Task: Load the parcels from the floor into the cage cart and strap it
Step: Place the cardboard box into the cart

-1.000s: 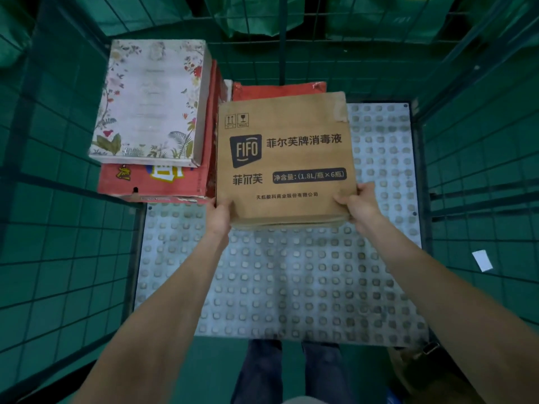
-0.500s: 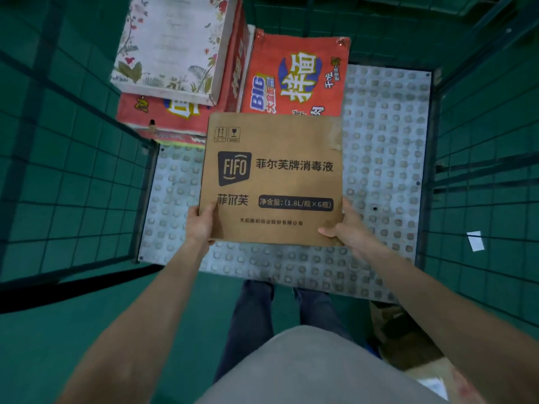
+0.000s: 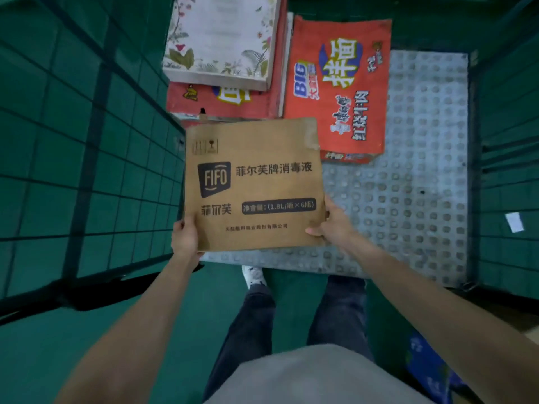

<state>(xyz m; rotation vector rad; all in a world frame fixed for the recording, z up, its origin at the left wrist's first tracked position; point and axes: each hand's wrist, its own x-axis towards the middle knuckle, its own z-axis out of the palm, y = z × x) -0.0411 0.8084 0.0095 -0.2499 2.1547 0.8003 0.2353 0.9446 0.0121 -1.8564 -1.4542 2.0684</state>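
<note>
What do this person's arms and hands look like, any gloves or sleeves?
Both forearms are bare, with no sleeves reaching them. The left hand and right hand wear no gloves; no watch or rings show. Lower down, a grey top and dark trousers are visible.

Four parcels are in view: one brown corrugated cardboard box with dark "FIFO" printing [image 3: 253, 185], two red printed cartons, one lying flat to the right [image 3: 338, 86] and one under the stack on the left [image 3: 221, 102], and one white rectangular box with a floral border [image 3: 221, 42]. One cage cart is present, with one grey studded metal floor plate [image 3: 408, 185] and two green wire-mesh side walls, left [image 3: 81, 158] and right [image 3: 507, 170]. Two bare hands are visible, left [image 3: 185, 239] and right [image 3: 334, 224], plus one white slip of paper [image 3: 514, 222] and one white shoe [image 3: 254, 276].
</note>
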